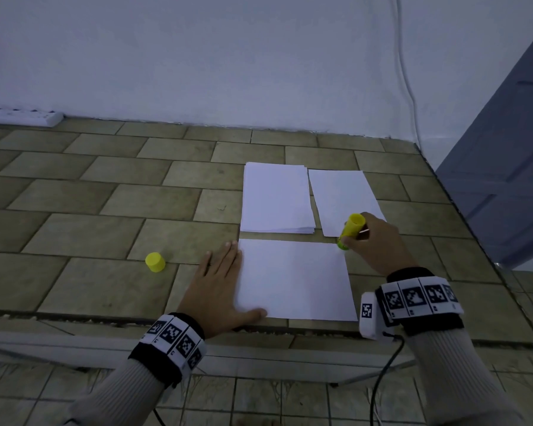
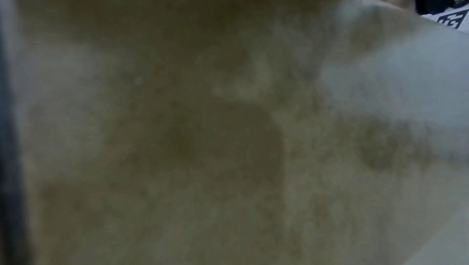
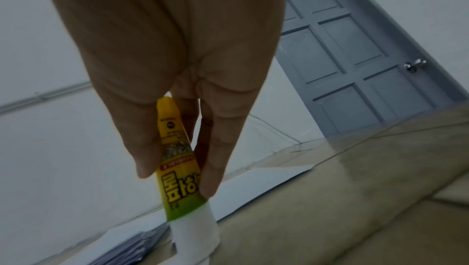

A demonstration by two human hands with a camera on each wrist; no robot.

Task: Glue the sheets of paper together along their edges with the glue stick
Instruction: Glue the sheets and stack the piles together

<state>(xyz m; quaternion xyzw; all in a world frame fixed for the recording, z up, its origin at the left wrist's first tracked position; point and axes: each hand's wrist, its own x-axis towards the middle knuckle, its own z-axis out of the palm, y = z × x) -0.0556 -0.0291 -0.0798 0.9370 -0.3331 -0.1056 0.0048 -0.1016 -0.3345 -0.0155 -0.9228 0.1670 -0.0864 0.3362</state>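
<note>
Running the glue stick [image 1: 352,230] along the near sheet [image 1: 293,279], starting at its far right corner. My right hand [image 1: 374,241] fingers grip it; left hand [image 1: 217,285] lies flat, pinning the left edge. I'd go steady and light so the paper doesn't wrinkle.
</note>
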